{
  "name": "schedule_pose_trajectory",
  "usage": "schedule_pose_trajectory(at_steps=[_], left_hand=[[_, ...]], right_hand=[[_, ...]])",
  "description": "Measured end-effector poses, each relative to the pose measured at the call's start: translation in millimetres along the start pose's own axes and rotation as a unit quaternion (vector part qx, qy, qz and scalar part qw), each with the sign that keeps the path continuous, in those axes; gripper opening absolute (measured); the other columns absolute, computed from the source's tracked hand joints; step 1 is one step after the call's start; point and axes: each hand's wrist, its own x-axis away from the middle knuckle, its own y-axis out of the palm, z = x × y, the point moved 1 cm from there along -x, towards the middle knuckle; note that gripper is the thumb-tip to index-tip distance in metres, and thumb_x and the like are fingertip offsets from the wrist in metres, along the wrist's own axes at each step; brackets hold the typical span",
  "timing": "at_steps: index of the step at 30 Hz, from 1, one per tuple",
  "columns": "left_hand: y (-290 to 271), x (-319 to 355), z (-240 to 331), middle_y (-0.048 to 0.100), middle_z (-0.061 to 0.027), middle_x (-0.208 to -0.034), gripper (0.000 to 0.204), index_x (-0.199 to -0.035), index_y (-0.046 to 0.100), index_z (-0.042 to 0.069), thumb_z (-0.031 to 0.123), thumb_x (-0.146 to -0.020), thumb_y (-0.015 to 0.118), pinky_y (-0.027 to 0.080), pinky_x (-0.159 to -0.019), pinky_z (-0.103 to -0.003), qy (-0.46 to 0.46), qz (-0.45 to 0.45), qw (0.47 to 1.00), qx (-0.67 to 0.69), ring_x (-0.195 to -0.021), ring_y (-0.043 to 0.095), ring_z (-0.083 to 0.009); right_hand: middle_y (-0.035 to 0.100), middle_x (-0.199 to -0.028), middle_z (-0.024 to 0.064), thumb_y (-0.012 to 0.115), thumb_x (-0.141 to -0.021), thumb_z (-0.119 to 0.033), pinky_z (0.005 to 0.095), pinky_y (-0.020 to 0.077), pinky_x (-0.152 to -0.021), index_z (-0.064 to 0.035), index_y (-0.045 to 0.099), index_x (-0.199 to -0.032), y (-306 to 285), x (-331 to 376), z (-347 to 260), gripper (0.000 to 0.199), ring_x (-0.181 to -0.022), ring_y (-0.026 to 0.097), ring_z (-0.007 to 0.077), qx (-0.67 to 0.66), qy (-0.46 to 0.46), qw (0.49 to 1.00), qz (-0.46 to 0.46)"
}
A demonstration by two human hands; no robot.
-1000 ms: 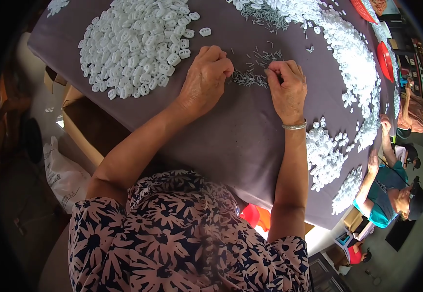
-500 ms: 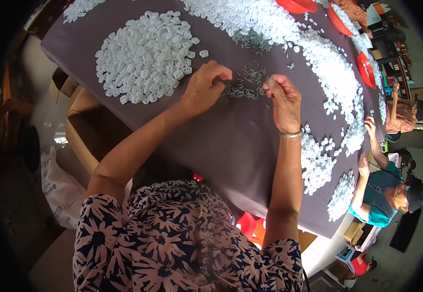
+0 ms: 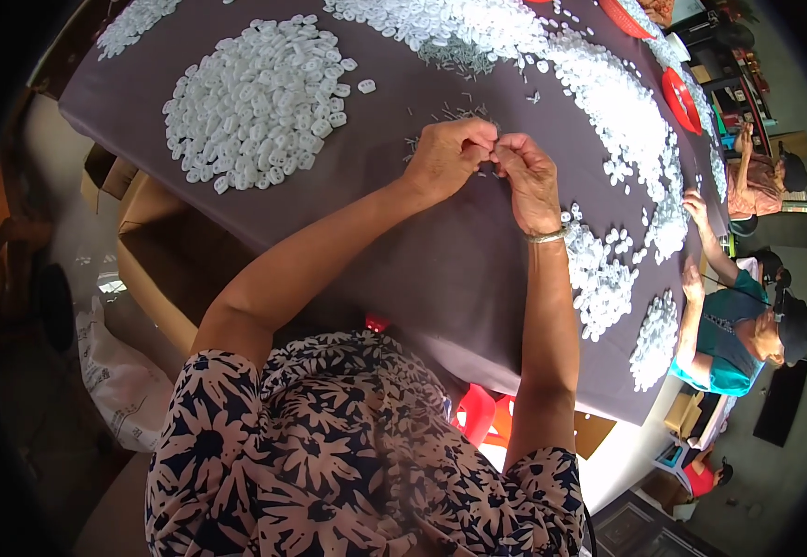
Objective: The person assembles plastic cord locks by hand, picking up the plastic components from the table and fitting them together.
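Note:
My left hand (image 3: 448,160) and my right hand (image 3: 530,186) meet over the dark cloth-covered table (image 3: 422,269), fingertips pinched close together. Whatever sits between the fingers is too small to make out. Behind and partly under the hands lie loose small grey pins (image 3: 464,110), some of them hidden by my fingers. A large heap of small white plastic pieces (image 3: 255,102) lies to the left, with one white piece (image 3: 366,86) apart from it. Farther off, a denser pile of grey pins (image 3: 457,58) touches a long bank of white pieces (image 3: 608,102).
Smaller heaps of white pieces (image 3: 598,283) lie right of my right forearm. Red baskets (image 3: 680,100) stand at the far right. A co-worker in a teal shirt (image 3: 724,334) reaches onto the table's right side. An open cardboard box (image 3: 148,251) stands beside the left edge.
My left hand has moved right to meet my right hand, fingertips now together; before, they were apart. The whole view has shifted slightly.

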Motion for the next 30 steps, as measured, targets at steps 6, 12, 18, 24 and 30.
schedule_pose_trajectory(at_steps=[6,12,18,24,30], left_hand=[[-5,-2,-6,0.066,-0.0067,-0.096,0.021,-0.103,0.064,0.001,-0.008,-0.087,0.054,0.055,-0.071,-0.025,0.048,0.084,0.994,0.040,-0.087,0.065,-0.0129],[-15,-6,-5,0.064,-0.0066,-0.097,0.022,-0.107,0.061,0.001,-0.006,-0.089,0.051,0.055,-0.077,-0.027,0.072,0.078,0.993,0.043,-0.088,0.065,-0.0142],[-8,-16,9,0.062,-0.0083,-0.083,0.008,-0.092,0.061,0.002,0.001,-0.085,0.060,0.049,-0.062,-0.026,0.092,0.060,0.994,0.017,-0.071,0.061,-0.0150],[0,4,12,0.060,-0.0049,-0.088,0.021,-0.103,0.061,0.004,-0.004,-0.084,0.059,0.045,-0.058,-0.024,0.142,-0.037,0.983,-0.108,-0.072,0.056,-0.0101],[-2,18,15,0.064,-0.0057,-0.092,0.030,-0.108,0.061,0.002,-0.006,-0.080,0.067,0.052,-0.070,-0.024,0.079,-0.088,0.992,-0.041,-0.083,0.063,-0.0115]], right_hand=[[0.062,-0.084,-0.0003,0.061,-0.090,-0.004,0.0187,0.0385,-0.058,-0.0023,0.064,-0.092,-8,9,-6,0.004,-0.064,0.046,0.0047,0.052,-0.049,0.997,0.036],[0.056,-0.079,-0.0038,0.069,-0.080,0.003,0.0207,0.0416,-0.059,-0.0026,0.066,-0.088,-13,10,-8,0.010,-0.065,0.050,0.0045,0.255,-0.064,0.963,-0.061],[0.056,-0.075,0.0065,0.066,-0.076,0.002,0.0274,0.0443,-0.057,-0.0018,0.061,-0.082,-8,4,-19,0.008,-0.062,0.055,0.0157,0.396,-0.198,0.894,-0.061],[0.056,-0.080,-0.0053,0.063,-0.087,-0.003,0.0198,0.0424,-0.063,-0.0039,0.062,-0.083,-21,20,-6,0.004,-0.073,0.049,0.0027,0.155,-0.051,0.987,-0.001],[0.055,-0.074,-0.0071,0.063,-0.091,-0.015,0.0169,0.0335,-0.051,-0.0081,0.066,-0.092,-13,27,-10,0.007,-0.061,0.043,-0.0002,0.017,0.039,0.998,-0.044]])
